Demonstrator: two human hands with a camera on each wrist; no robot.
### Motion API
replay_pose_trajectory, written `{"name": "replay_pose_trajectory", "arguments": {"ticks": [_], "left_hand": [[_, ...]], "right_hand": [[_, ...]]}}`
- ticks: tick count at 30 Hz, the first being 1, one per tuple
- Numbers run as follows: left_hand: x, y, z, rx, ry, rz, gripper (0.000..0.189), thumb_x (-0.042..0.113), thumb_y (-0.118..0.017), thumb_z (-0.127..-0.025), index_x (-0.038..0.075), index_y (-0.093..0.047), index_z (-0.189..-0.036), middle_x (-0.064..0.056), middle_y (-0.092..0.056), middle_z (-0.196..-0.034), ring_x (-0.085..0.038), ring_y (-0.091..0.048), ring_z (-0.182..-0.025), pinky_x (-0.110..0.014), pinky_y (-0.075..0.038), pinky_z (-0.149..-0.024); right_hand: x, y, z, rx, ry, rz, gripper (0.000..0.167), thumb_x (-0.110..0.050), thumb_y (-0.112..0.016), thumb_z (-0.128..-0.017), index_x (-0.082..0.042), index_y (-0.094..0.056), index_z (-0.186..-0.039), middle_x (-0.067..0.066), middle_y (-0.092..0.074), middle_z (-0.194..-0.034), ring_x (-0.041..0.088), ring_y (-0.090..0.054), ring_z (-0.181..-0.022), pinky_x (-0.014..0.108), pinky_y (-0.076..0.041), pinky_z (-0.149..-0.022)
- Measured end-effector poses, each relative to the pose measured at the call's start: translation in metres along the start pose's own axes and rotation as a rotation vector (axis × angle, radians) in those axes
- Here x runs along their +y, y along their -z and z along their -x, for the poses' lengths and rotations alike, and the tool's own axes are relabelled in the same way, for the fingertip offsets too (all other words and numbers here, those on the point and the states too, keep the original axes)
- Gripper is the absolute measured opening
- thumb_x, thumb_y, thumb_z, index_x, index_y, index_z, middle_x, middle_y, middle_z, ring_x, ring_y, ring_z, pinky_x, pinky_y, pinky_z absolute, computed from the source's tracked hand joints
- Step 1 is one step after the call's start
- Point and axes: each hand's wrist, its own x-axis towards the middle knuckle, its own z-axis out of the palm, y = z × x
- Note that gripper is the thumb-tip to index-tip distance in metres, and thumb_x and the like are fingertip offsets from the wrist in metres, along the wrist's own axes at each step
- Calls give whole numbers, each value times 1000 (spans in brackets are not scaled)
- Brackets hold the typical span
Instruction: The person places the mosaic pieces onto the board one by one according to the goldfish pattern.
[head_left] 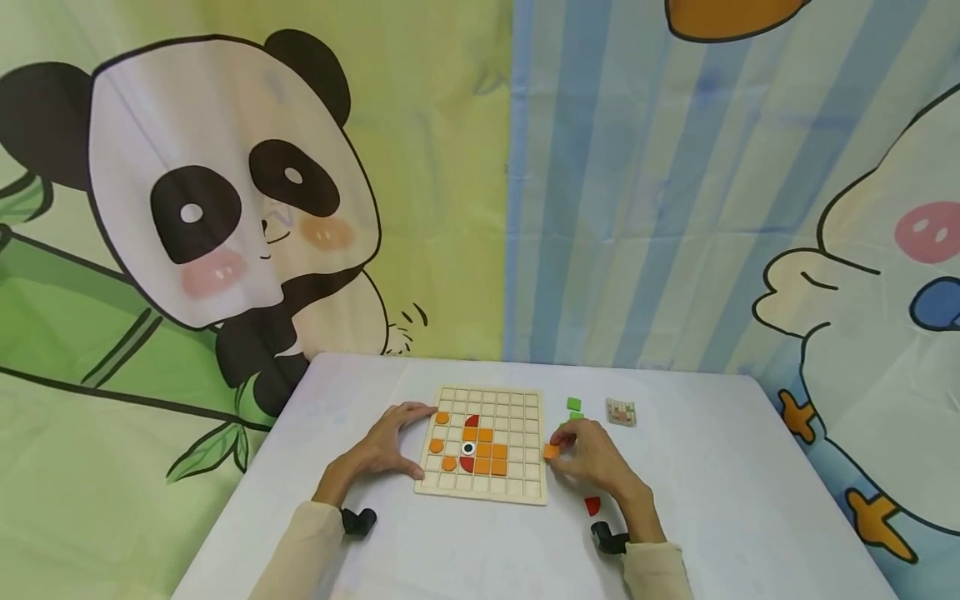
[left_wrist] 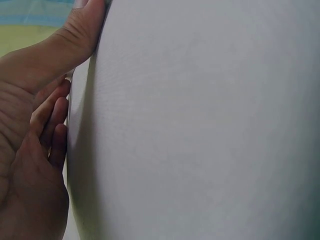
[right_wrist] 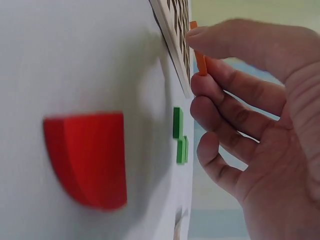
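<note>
My right hand pinches an orange square tile between thumb and fingers, just off the right edge of a wooden grid board. The right wrist view shows the tile edge-on, above the table. My left hand spreads along the board's left edge, thumb at the near corner and fingertips farther up. On the board lie several orange square tiles, a white tile with a black dot, two red quarter-round tiles and orange round pieces near the left side.
A red quarter-round tile lies on the table below my right hand. Green square tiles are beyond that hand, partly hidden by it. Farther right lies a small patterned card. A printed curtain hangs behind the white table.
</note>
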Motion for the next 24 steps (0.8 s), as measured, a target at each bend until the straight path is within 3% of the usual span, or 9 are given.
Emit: {"name": "replay_pose_trajectory", "arguments": {"ticks": [6, 15, 24], "left_hand": [[2, -1, -1, -6, 27, 34, 123, 40, -110, -55, 21, -54, -162, -9, -52, -164, -40, -44, -152, -72, -36, -126], [2, -2, 1, -4, 25, 33, 122, 40, -110, -55, 20, -54, -162, -9, -52, -164, -40, -45, -151, -71, -36, -126], [2, -1, 0, -15, 21, 29, 123, 42, -110, -55, 21, -54, -162, -9, -52, -164, -39, -45, -151, -71, -36, -127]], "right_hand": [[-8, -7, -4, -13, -11, -9, 17, -10, -91, -86, -12, -82, -100, -4, -77, -97, 11, -64, -88, 30, -58, -84], [-11, -23, -16, 32, 90, -56, 18, -6, -89, -88, -9, -80, -104, 2, -77, -100, 17, -67, -91, 34, -58, -87], [-17, -36, -30, 35, 124, -89, 18, -6, -88, -90, -6, -80, -106, 6, -78, -103, 19, -68, -92, 37, -58, -88]]}}
